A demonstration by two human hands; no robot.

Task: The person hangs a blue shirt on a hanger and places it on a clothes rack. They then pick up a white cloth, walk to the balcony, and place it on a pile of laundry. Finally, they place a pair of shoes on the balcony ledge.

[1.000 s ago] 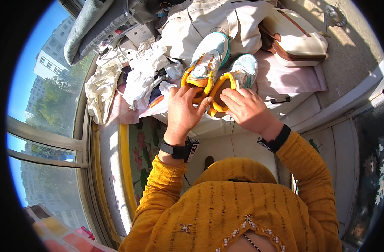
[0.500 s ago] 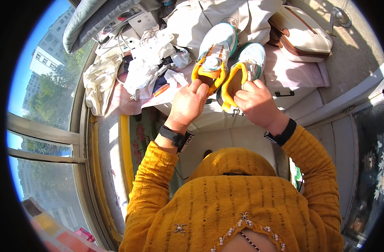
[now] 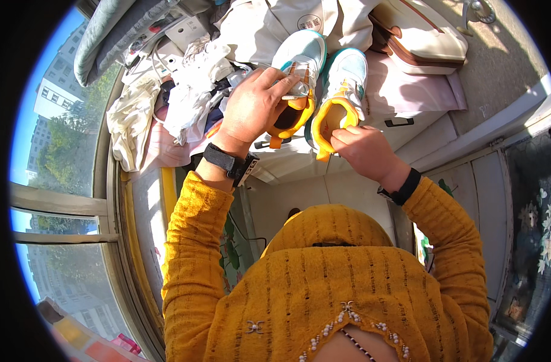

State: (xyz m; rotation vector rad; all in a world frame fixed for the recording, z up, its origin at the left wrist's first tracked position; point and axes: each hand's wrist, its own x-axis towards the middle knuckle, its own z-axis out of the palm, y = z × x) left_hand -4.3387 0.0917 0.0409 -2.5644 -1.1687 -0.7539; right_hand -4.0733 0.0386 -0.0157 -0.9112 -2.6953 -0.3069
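Observation:
Two white and teal sneakers with yellow-orange linings stand side by side on a table edge, toes pointing away from me. At the left sneaker [image 3: 302, 48], my left hand [image 3: 251, 108] has its fingers closed over the tongue and lacing area, partly covering them. The right sneaker [image 3: 349, 66] sits a little nearer, its collar facing me. My right hand [image 3: 367, 148] pinches the rear right edge of its yellow collar, thumb and fingers pressed together. Both wrists wear black straps.
White crumpled cloths and plastic bags [image 3: 194, 90] lie left of the sneakers. Behind them rests a beige canvas bag [image 3: 245, 30], with a cream and brown case [image 3: 420, 36] to its right. A window [image 3: 64, 151] runs along the left side; a white cabinet front drops below the table edge.
My left hand has moved from the left sneaker's heel collar up onto its tongue area. My right hand has slid to the right sneaker's rear collar. The view has shifted slightly.

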